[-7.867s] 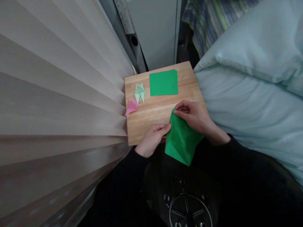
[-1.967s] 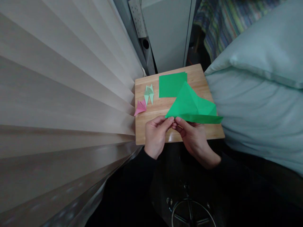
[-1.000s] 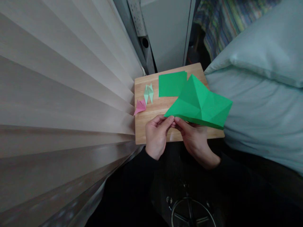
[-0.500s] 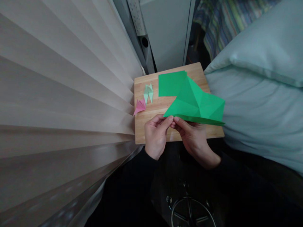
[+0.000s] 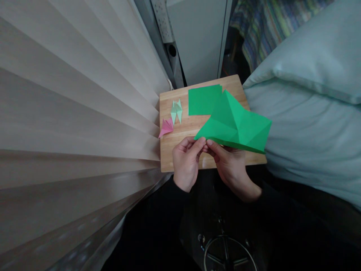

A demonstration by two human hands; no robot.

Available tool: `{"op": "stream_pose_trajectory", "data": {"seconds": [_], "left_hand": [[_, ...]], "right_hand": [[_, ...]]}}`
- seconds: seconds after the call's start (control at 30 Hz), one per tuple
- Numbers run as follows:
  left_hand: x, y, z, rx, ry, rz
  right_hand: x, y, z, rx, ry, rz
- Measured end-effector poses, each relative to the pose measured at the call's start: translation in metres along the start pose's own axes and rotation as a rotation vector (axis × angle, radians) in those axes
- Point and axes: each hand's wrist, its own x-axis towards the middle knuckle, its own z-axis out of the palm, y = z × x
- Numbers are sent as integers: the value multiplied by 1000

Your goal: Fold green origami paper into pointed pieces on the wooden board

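A large sheet of green origami paper, marked with creases, is held over the wooden tabletop. My left hand pinches its near edge close to the left corner. Right beside it, the thumb and fingers of my right hand close on the same edge; the fingers under the paper are partly hidden. Behind the held sheet lies flat green paper, partly covered by it. To the left are a pale green folded paper piece and a pink folded paper piece.
A pleated pale curtain hangs along the table's left side. On the right, light green bedding touches the table edge. A grey cabinet stands behind. Below is a chair base with a metal ring.
The right part of the green sheet has swung slightly outward and down, and its top point has separated from the flat paper behind. Both hands keep nearly the same place and grip.
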Motion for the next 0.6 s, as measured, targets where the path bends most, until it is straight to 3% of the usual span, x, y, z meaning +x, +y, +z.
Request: {"op": "stream_pose_trajectory", "data": {"seconds": [0.6], "left_hand": [[2,3,-3,4,-50,15]], "right_hand": [[-6,-6,7,59,-20,53]]}}
